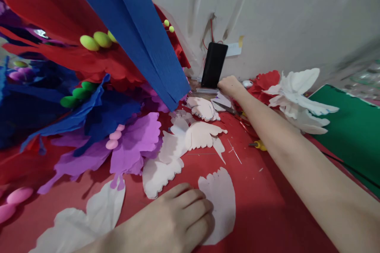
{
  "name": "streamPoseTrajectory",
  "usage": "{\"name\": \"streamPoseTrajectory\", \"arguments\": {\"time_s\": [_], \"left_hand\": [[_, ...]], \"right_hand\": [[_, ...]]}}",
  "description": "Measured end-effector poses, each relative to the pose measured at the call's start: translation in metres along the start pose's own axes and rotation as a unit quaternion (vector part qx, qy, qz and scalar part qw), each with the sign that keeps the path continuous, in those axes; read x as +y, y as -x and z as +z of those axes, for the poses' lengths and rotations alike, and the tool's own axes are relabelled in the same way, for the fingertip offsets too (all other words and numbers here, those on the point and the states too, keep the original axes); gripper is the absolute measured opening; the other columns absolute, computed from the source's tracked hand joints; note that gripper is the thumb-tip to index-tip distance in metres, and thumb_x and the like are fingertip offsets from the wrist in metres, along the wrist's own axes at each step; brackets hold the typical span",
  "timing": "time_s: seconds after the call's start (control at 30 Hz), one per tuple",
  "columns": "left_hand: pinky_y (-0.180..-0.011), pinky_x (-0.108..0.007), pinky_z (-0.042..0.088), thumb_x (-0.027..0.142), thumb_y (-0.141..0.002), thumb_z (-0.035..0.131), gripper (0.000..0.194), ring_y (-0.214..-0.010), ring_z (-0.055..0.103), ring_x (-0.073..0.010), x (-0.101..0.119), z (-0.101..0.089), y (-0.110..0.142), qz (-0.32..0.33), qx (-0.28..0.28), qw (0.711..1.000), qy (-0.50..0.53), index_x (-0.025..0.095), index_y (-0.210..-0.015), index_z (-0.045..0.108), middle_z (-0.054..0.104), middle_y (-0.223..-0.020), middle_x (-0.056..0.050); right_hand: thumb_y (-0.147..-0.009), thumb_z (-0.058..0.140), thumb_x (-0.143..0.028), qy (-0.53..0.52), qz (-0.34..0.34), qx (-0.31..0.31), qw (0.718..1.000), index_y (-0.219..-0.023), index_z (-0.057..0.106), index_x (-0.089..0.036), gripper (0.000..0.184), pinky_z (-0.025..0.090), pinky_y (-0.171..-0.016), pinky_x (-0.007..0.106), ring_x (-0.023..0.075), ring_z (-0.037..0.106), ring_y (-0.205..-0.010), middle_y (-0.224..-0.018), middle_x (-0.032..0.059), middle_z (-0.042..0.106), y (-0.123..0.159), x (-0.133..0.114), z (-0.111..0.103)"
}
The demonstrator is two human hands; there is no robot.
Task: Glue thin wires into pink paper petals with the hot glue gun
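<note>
My left hand (181,215) lies on the red table with its fingers curled and pressed together, over the left edge of a pale scalloped paper piece (224,205). Its fingertips are hidden. Stretched toward the wall, my right hand (230,86) is closed at the lower right of an upright black phone (214,65). Whatever its fingers hold, if anything, is out of sight. Scissors (225,107) lie just below that hand, beside white paper wing cutouts (203,107). More scalloped white wings (163,172) overlap between my two hands.
Blue (142,31), red and purple paper shapes (135,138) with coloured egg-shaped beads crowd the left. White paper petals (299,87) and a red paper flower (267,85) stand at right, near a green board (350,122). A yellow-handled tool (260,145) lies under my right forearm.
</note>
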State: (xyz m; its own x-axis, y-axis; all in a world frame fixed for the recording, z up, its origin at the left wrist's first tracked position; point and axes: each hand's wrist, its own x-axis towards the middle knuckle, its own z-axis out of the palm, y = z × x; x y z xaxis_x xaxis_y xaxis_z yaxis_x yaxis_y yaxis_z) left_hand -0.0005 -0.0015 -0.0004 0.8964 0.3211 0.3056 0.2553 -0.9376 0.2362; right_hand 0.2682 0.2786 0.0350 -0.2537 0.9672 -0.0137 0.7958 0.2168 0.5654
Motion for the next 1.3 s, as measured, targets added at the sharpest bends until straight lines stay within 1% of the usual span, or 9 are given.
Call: {"name": "streamPoseTrajectory", "arguments": {"time_s": [0.4, 0.67, 0.8, 0.97, 1.07, 1.13, 1.17, 1.2, 1.3], "left_hand": [[-0.090, -0.032, 0.042, 0.009, -0.091, 0.037, 0.025, -0.091, 0.057, -0.0188, 0.000, 0.000, 0.002, 0.000, -0.001, 1.000, 0.008, 0.016, -0.104, 0.057, 0.065, -0.100, -0.004], [-0.091, -0.031, 0.042, 0.007, -0.085, 0.043, 0.026, -0.094, 0.056, -0.0187, 0.000, 0.004, 0.001, -0.002, 0.006, 0.999, 0.042, 0.017, -0.106, 0.053, 0.065, -0.096, -0.006], [-0.090, -0.030, 0.043, 0.006, -0.085, 0.041, 0.026, -0.093, 0.057, -0.0181, 0.001, 0.005, 0.002, -0.004, 0.006, 0.999, 0.044, 0.017, -0.105, 0.053, 0.065, -0.098, -0.007], [-0.098, -0.034, 0.038, 0.004, -0.083, 0.041, 0.027, -0.095, 0.055, -0.0186, 0.001, 0.005, 0.002, -0.005, 0.011, 0.999, 0.046, 0.015, -0.103, 0.054, 0.064, -0.102, -0.007], [-0.105, -0.041, 0.030, 0.005, -0.084, 0.039, 0.027, -0.094, 0.055, -0.0189, 0.000, 0.004, 0.003, -0.003, 0.014, 0.999, 0.037, 0.014, -0.103, 0.056, 0.064, -0.101, -0.006], [-0.107, -0.043, 0.026, 0.006, -0.084, 0.039, 0.026, -0.092, 0.056, -0.0182, -0.001, 0.003, 0.003, -0.009, 0.009, 0.999, 0.041, 0.014, -0.101, 0.057, 0.064, -0.098, -0.005], [-0.108, -0.043, 0.024, 0.006, -0.083, 0.039, 0.027, -0.092, 0.056, -0.0179, -0.002, 0.002, 0.003, -0.012, 0.007, 0.999, 0.046, 0.013, -0.101, 0.057, 0.064, -0.097, -0.005], [-0.108, -0.043, 0.023, 0.005, -0.082, 0.038, 0.028, -0.094, 0.055, -0.0179, -0.002, 0.002, 0.003, -0.013, 0.006, 0.999, 0.050, 0.013, -0.101, 0.057, 0.063, -0.098, -0.006], [-0.108, -0.042, 0.025, 0.005, -0.084, 0.035, 0.030, -0.102, 0.054, -0.0188, -0.004, 0.001, 0.003, -0.007, 0.014, 0.998, 0.055, 0.011, -0.104, 0.057, 0.062, -0.107, -0.008]], "right_hand": [[-0.087, 0.051, -0.036, -0.098, 0.046, 0.056, 0.993, -0.113, 0.053, -0.015, 0.033, 0.049, -0.082, 0.039, 0.0174, 0.057, -0.097, -0.113, 0.0076, 0.056, 0.005, 0.016, 0.003], [-0.086, 0.052, -0.025, -0.234, 0.031, 0.196, 0.952, -0.099, 0.061, -0.012, 0.020, 0.049, -0.083, 0.035, 0.0156, 0.060, -0.090, -0.098, 0.0070, 0.064, 0.010, 0.015, -0.026], [-0.086, 0.049, -0.018, -0.294, 0.041, 0.321, 0.899, -0.100, 0.063, -0.012, 0.021, 0.047, -0.082, 0.027, 0.0143, 0.060, -0.089, -0.099, 0.0082, 0.067, 0.026, 0.012, -0.081], [-0.091, 0.036, -0.024, -0.335, 0.073, 0.541, 0.768, -0.103, 0.058, -0.007, 0.030, 0.044, -0.077, 0.021, 0.0111, 0.059, -0.090, -0.097, 0.0068, 0.063, 0.067, -0.001, -0.166], [-0.088, 0.037, -0.036, -0.273, 0.067, 0.670, 0.687, -0.084, 0.065, -0.009, 0.040, 0.042, -0.076, 0.026, 0.0124, 0.062, -0.084, -0.071, 0.0004, 0.057, 0.108, -0.025, -0.190], [-0.087, 0.024, -0.043, -0.225, 0.022, 0.671, 0.706, -0.073, 0.068, -0.011, 0.057, 0.040, -0.074, 0.027, 0.0122, 0.062, -0.087, -0.065, 0.0004, 0.053, 0.143, -0.046, -0.192], [-0.089, 0.031, -0.041, -0.249, 0.003, 0.659, 0.710, -0.078, 0.069, -0.016, 0.047, 0.042, -0.076, 0.026, 0.0122, 0.062, -0.089, -0.074, -0.0004, 0.058, 0.162, -0.057, -0.189], [-0.090, 0.037, -0.037, -0.277, -0.030, 0.585, 0.762, -0.091, 0.069, -0.021, 0.036, 0.045, -0.075, 0.025, 0.0108, 0.061, -0.086, -0.086, -0.0009, 0.061, 0.181, -0.067, -0.184], [-0.091, 0.043, -0.025, -0.316, -0.105, 0.528, 0.781, -0.094, 0.068, -0.025, 0.025, 0.049, -0.072, 0.023, 0.0082, 0.057, -0.071, -0.076, -0.0014, 0.062, 0.229, -0.089, -0.163]]}}
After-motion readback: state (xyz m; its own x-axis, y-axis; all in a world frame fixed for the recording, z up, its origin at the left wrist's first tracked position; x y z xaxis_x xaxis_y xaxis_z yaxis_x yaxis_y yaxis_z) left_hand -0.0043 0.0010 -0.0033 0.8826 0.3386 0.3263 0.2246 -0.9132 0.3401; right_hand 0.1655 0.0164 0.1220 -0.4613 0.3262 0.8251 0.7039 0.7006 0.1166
